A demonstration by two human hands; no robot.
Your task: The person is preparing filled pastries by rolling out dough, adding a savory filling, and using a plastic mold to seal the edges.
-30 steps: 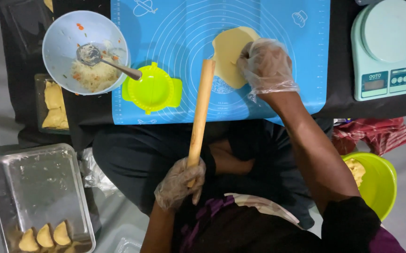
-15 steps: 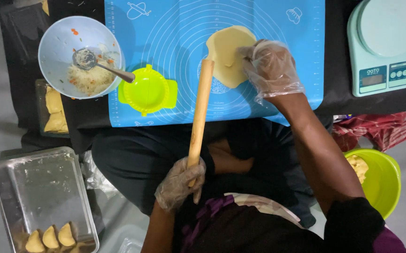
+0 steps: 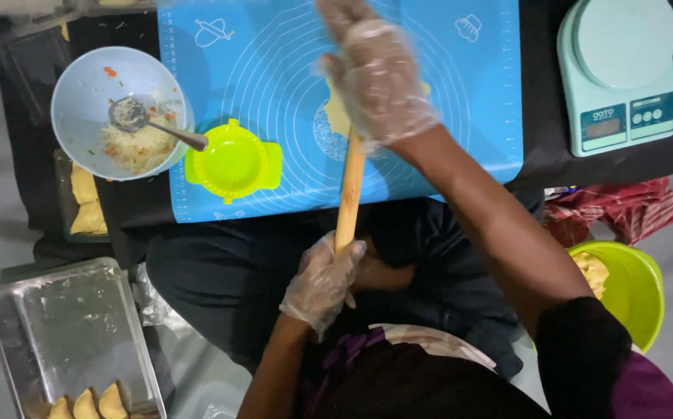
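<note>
My left hand (image 3: 322, 281), in a clear plastic glove, grips the lower end of a wooden rolling pin (image 3: 349, 194) that points up toward the blue silicone mat (image 3: 259, 70). My gloved right hand (image 3: 379, 81) is spread flat over a pale yellow dough disc (image 3: 335, 116) on the mat, with its fingers extended away from me. The hand hides most of the disc, and I cannot tell whether it touches the dough. The pin's far end disappears under this hand.
A pale blue bowl (image 3: 80, 85) with filling and a spoon (image 3: 158, 128) sits at left beside a lime dumpling press (image 3: 233, 163). A kitchen scale (image 3: 623, 70) stands at right, a green bowl (image 3: 631, 287) of dough lower right. A metal tray (image 3: 57, 334) holds folded dumplings (image 3: 88, 403).
My right hand moved from the dough's right edge to over its middle, covering most of it. The view shifted closer. The left hand kept its hold on the rolling pin.
</note>
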